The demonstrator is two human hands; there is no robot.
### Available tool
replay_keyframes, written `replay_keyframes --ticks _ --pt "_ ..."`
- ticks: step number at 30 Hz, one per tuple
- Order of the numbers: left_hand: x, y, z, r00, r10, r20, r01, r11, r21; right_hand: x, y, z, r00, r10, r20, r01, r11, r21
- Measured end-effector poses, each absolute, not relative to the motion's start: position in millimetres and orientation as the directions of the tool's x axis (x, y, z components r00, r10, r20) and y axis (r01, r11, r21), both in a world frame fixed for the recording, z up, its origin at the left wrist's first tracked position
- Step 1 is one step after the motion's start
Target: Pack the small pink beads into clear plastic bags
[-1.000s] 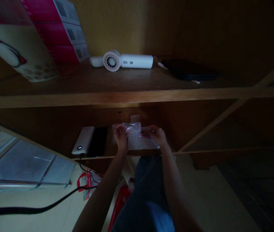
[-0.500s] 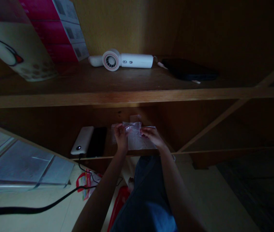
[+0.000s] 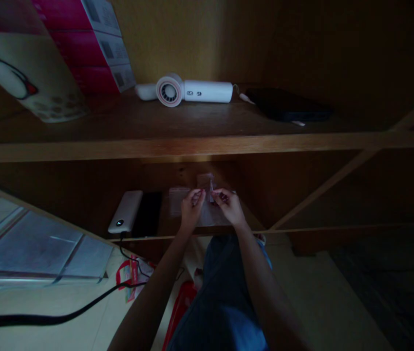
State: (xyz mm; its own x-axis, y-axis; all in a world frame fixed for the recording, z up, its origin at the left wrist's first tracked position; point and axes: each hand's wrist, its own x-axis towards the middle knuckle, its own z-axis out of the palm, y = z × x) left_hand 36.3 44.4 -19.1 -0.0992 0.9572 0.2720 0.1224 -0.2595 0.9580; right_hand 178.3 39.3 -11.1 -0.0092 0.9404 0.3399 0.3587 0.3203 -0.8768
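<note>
On the lower shelf, my right hand (image 3: 232, 208) pinches a small clear zip bag (image 3: 212, 186), which now shows nearly edge-on as a thin bright strip. Close by on its left, my left hand (image 3: 191, 209) has thumb and fingers pressed together; whether anything is between them is too small to see. One clear plastic bag (image 3: 178, 202) lies flat left of my left hand. Another bag (image 3: 203, 179) lies behind the fingers, and a larger clear sheet or bag (image 3: 212, 217) spreads beneath both hands.
A white power bank (image 3: 125, 212) with a cable and a black flat object (image 3: 147, 214) lie at the left. The upper shelf holds a white handheld fan (image 3: 207, 91), a dark flat item (image 3: 287, 105), a patterned cup (image 3: 46, 83) and pink boxes (image 3: 83, 48).
My left hand has moved right, toward my right hand. The small zip bag has turned from facing me to nearly edge-on, uncovering the bag lying at the left.
</note>
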Motion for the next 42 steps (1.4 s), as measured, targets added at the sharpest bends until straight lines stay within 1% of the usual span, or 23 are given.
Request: replay_keyframes --ticks 3,8,12,16,20,23,25,30,33,35,38,42 --pt "42 44 -14 -0.055 0.976 0.212 0.118 -0.204 0.972 176 39 -13 -0.047 0.943 0.329 0.331 0.326 -0.886" --pt "43 44 -10 -0.07 0.97 0.232 0.124 -0.222 0.967 173 41 -19 -0.052 0.933 0.357 0.275 0.357 -0.893" --pt "39 41 -7 -0.056 0.967 0.247 0.218 -0.23 0.949 171 41 -20 -0.042 0.94 0.339 0.221 0.339 -0.914" --pt "37 40 -5 -0.026 0.962 0.273 0.313 -0.252 0.916 170 39 -16 -0.04 0.949 0.312 0.207 0.313 -0.927" --pt "36 40 -2 -0.01 0.953 0.303 0.395 -0.275 0.877 170 38 -14 -0.052 0.948 0.315 0.202 0.319 -0.926" --pt "37 38 1 0.005 0.944 0.33 0.481 -0.291 0.827 169 38 -14 -0.031 0.941 0.337 0.251 0.334 -0.909" --pt "39 37 1 0.007 0.933 0.36 0.53 -0.309 0.79 167 36 -13 -0.008 0.929 0.369 0.333 0.351 -0.876" --pt "40 36 -5 0.013 0.912 0.409 0.596 -0.336 0.73 163 31 -9 0.014 0.896 0.444 0.597 0.348 -0.723" --pt "37 36 -9 0.009 0.903 0.429 0.634 -0.337 0.696 165 30 -8 0.057 0.873 0.485 0.701 0.311 -0.642" --pt "35 35 -10 -0.011 0.896 0.444 0.64 -0.335 0.692 167 30 -7 0.13 0.847 0.515 0.726 0.272 -0.631" --pt "34 32 -9 -0.049 0.891 0.452 0.612 -0.331 0.718 170 31 -7 0.234 0.818 0.525 0.714 0.222 -0.664" --pt "35 27 -1 -0.075 0.895 0.44 0.572 -0.323 0.754 171 30 -7 0.27 0.832 0.484 0.639 0.221 -0.737"
